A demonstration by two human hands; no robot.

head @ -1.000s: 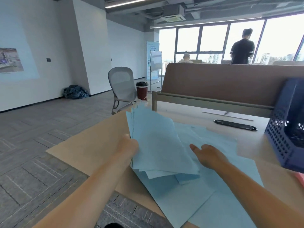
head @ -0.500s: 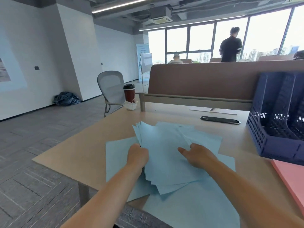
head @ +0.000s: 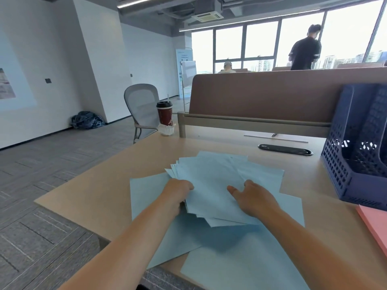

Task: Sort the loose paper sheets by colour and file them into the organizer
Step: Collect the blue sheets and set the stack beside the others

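A fanned stack of light blue sheets is held just above the wooden desk. My left hand grips the stack's left edge, fingers curled under it. My right hand rests on top of the stack at its right side, thumb stretched out to the left. More loose blue sheets lie flat on the desk underneath and toward the near edge. The dark blue mesh organizer stands at the right, its slots open toward me. A pile of pink sheets lies in front of it at the right edge.
A red coffee cup with a black lid stands at the desk's far left corner. A brown divider panel runs along the back, with a black cable grommet before it. A grey chair stands beyond the desk. A person stands by the windows.
The blue stack has come down from a raised, tilted position to nearly flat over the desk. My right hand has moved onto it. The camera view shifted right, showing the organizer and the pink pile.
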